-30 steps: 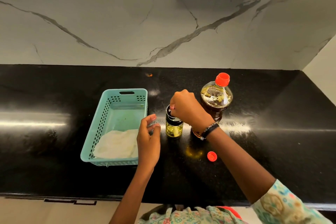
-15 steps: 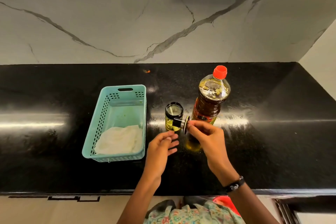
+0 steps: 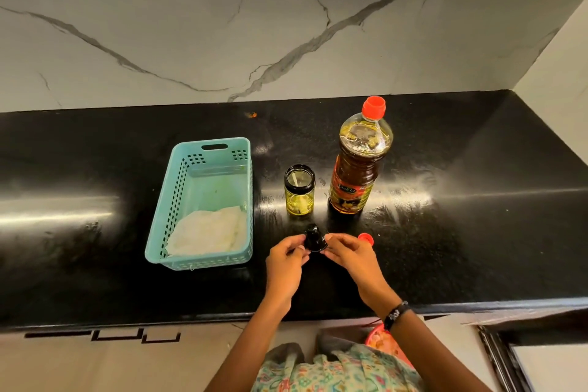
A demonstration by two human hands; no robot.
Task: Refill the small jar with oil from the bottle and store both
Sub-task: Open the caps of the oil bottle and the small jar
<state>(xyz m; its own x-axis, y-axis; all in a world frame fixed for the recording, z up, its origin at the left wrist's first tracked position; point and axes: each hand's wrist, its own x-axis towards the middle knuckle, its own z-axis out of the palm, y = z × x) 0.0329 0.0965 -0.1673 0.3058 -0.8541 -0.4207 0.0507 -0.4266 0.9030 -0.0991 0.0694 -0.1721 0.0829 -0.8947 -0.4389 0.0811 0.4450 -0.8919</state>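
A small glass jar (image 3: 299, 189) with a black rim stands uncovered on the black counter, with yellow oil low inside. Right of it stands a tall oil bottle (image 3: 356, 165) with a red cap on top. In front of the jar, both hands pinch the jar's black lid (image 3: 314, 238) just above the counter: my left hand (image 3: 285, 259) on its left side, my right hand (image 3: 350, 253) on its right. A loose red cap (image 3: 366, 237) lies behind my right hand's fingers.
A teal plastic basket (image 3: 203, 200) holding a folded white cloth (image 3: 206, 231) sits left of the jar. The marble wall runs along the back and right. The counter's front edge (image 3: 191, 318) lies below my wrists.
My right hand lifted the black lid off the jar and drew it toward me. My left hand joined it on the lid. The camera tilted down slightly.
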